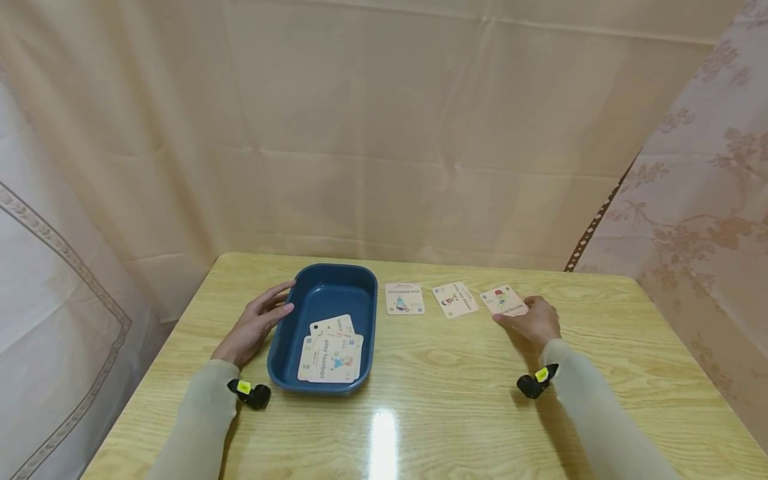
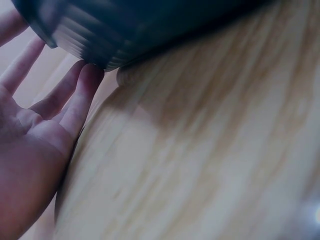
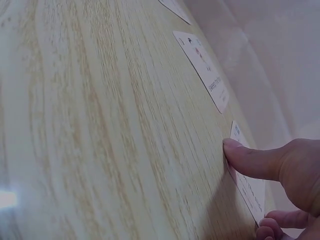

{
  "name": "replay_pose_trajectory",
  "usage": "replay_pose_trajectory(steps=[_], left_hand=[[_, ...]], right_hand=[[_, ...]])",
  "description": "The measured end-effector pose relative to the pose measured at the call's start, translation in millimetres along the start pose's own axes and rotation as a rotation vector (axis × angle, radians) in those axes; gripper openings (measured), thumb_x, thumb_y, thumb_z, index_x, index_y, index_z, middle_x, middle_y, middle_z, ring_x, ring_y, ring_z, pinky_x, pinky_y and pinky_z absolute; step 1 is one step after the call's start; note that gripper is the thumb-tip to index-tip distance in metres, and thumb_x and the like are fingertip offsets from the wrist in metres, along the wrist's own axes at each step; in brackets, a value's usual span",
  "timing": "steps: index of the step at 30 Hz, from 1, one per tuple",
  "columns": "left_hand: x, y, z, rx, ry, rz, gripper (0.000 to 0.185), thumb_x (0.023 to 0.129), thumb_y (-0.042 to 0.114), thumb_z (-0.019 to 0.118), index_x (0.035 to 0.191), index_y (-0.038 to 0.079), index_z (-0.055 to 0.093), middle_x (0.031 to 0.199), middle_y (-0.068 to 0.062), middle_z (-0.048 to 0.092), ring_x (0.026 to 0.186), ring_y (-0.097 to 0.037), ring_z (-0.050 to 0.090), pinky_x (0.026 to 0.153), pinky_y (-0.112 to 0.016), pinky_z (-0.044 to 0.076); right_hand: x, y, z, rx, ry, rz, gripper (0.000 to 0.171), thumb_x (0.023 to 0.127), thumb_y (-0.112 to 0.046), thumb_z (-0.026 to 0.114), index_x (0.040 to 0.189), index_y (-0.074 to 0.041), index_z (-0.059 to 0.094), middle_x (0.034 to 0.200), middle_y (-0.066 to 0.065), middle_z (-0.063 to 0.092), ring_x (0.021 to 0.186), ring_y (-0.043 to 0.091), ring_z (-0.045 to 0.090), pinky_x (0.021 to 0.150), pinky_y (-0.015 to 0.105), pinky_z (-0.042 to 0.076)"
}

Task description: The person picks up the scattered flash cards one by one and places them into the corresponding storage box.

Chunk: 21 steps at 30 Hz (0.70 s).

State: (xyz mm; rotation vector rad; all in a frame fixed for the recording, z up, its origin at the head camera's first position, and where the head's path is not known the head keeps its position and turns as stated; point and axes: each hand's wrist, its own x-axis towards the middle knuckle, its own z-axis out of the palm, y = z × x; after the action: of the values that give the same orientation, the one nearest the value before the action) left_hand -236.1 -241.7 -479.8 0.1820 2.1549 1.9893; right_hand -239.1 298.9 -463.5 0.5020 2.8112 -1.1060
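Right hand pinching the rightmost flashcard, left hand steadying the tray

Nearest in: the left hand [image 1: 255, 325] lies relaxed, fingers straight, fingertips touching the 9 o'clock wall of the blue tray [image 1: 282, 360], which holds a few cards [image 1: 331, 353] already. Over at 3 o'clock the right hand [image 1: 534, 321] has thumb and curled fingers nipped on the near edge of the flashcard [image 1: 504, 300], lying flat on the tabletop [image 1: 444, 400]. Looks like thin, light, slightly bendy card, kinda slick on that glossy wood, so I'd lift it by an edge or corner rather than pinch the middle. Two more cards [image 1: 404, 298] [image 1: 455, 299] sit further toward 12, well apart from the tray.
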Motion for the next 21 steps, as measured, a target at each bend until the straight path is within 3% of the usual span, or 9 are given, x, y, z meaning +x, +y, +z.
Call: replay_pose_trajectory(steps=[7, 16, 21], left_hand=[[0.1, -0.6, -0.7, 0.002, -0.002, 0.009, 0.063, 0.102, 0.03, 0.064, 0.157, 0.017, 0.038, 0.158, -0.016, 0.035, 0.141, -0.037, 0.036, 0.119, -0.057, 0.026], [0.2, -0.7, 0.2, 0.001, 0.005, 0.0, 0.062, 0.101, 0.031, 0.064, 0.157, 0.017, 0.039, 0.158, -0.016, 0.035, 0.142, -0.039, 0.035, 0.119, -0.059, 0.025], [0.4, -1.0, 0.1, 0.006, 0.007, 0.002, 0.062, 0.102, 0.03, 0.064, 0.157, 0.018, 0.039, 0.159, -0.016, 0.034, 0.142, -0.038, 0.033, 0.119, -0.06, 0.024]], right_hand=[[-1.2, -1.6, -2.4, 0.003, -0.025, 0.003, 0.092, 0.082, -0.036, 0.085, 0.139, 0.021, 0.041, 0.134, 0.04, 0.048, 0.113, 0.047, 0.051, 0.096, 0.057, 0.045], [-1.1, -3.7, -4.5, 0.056, -0.031, 0.064, 0.072, 0.078, -0.031, 0.089, 0.122, 0.018, 0.059, 0.108, 0.026, 0.063, 0.09, 0.031, 0.053, 0.069, 0.033, 0.045], [0.0, -2.1, -4.9, 0.032, -0.038, 0.071, 0.072, 0.077, -0.033, 0.091, 0.119, 0.017, 0.061, 0.106, 0.027, 0.065, 0.087, 0.03, 0.056, 0.065, 0.032, 0.046]])
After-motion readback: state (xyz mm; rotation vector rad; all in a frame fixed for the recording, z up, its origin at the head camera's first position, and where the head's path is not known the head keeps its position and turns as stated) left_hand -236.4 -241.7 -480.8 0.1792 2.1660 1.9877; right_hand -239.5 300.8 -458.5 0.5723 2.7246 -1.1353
